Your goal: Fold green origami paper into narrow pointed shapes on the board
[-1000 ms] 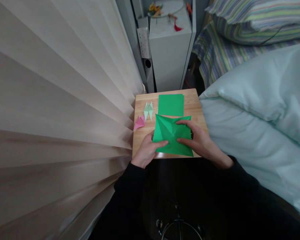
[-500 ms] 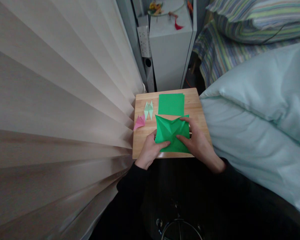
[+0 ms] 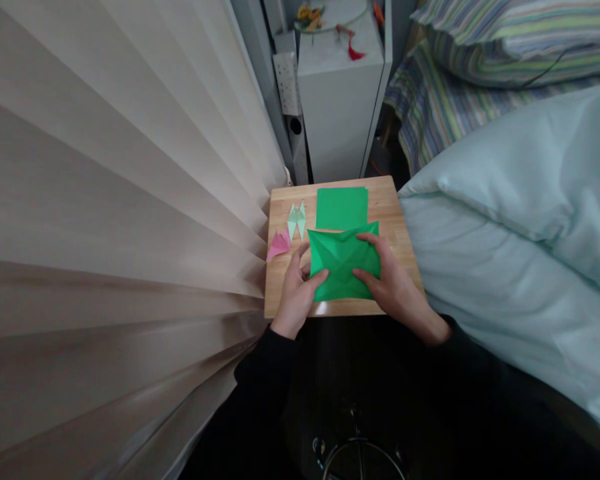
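A creased sheet of green origami paper (image 3: 344,263) is held over the front part of a small wooden table (image 3: 385,203). My left hand (image 3: 297,290) grips its left edge, thumb on top and some fingers behind. On the right side my right hand (image 3: 393,280) holds the sheet, with the thumb and a finger on its face and the other fingers hidden beneath. Behind it lies a stack of green paper (image 3: 342,207). To the left are a pale green folded paper piece (image 3: 297,221) and a pink folded paper piece (image 3: 279,244).
A pleated curtain (image 3: 130,200) hangs close along the table's left side. On the right is a bed with a pale blue quilt (image 3: 500,227). A white cabinet (image 3: 337,113) stands behind the table, and a metal stool base (image 3: 357,457) shows below.
The green sheet has been opened flatter, its upper middle edge no longer dipping as much. My left hand has shifted slightly left and its fingers have spread more.
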The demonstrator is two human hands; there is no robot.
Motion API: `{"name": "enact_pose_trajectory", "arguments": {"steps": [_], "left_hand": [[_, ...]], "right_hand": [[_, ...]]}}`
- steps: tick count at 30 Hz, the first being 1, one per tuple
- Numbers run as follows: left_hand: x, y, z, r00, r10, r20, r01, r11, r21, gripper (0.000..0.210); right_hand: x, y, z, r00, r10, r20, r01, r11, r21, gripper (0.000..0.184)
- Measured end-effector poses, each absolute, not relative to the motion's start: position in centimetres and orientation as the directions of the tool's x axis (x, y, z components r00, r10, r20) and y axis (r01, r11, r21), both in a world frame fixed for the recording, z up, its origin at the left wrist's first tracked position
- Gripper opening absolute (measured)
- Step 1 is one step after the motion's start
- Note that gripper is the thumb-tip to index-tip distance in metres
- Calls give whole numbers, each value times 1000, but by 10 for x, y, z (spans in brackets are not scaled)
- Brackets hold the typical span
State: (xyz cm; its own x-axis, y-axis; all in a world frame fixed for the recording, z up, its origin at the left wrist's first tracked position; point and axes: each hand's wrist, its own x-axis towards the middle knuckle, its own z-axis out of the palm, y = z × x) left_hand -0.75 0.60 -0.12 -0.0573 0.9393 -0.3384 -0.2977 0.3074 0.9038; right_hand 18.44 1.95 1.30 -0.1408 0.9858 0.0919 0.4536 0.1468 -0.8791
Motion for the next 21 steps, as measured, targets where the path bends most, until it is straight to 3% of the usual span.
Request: {"name": "enact_pose_trajectory", "arguments": {"steps": [2,4,7,10,13,21], "left_hand": [[-9,6,1,-40,961,-272,-235,256,938,109],[-9,5,3,-34,984,-174,-111,170,979,110],[-7,3,6,4,999,-33,117,32,993,81],[-6,4,9,94,996,-9,234,-13,972,41],[-8,6,10,88,995,-56,236,34,971,26],[-13,8,11,-41,989,-145,111,148,983,27]], "right_hand": [[187,21,13,-139,986,89,473,145,-869,56],[189,22,14,-124,990,74,490,125,-863,56],[188,21,13,-127,991,41,494,99,-864,55],[186,20,13,-169,985,21,476,101,-874,53],[184,19,15,-181,983,16,459,99,-883,52],[185,20,15,-140,988,-70,371,-14,-928,45]]}}
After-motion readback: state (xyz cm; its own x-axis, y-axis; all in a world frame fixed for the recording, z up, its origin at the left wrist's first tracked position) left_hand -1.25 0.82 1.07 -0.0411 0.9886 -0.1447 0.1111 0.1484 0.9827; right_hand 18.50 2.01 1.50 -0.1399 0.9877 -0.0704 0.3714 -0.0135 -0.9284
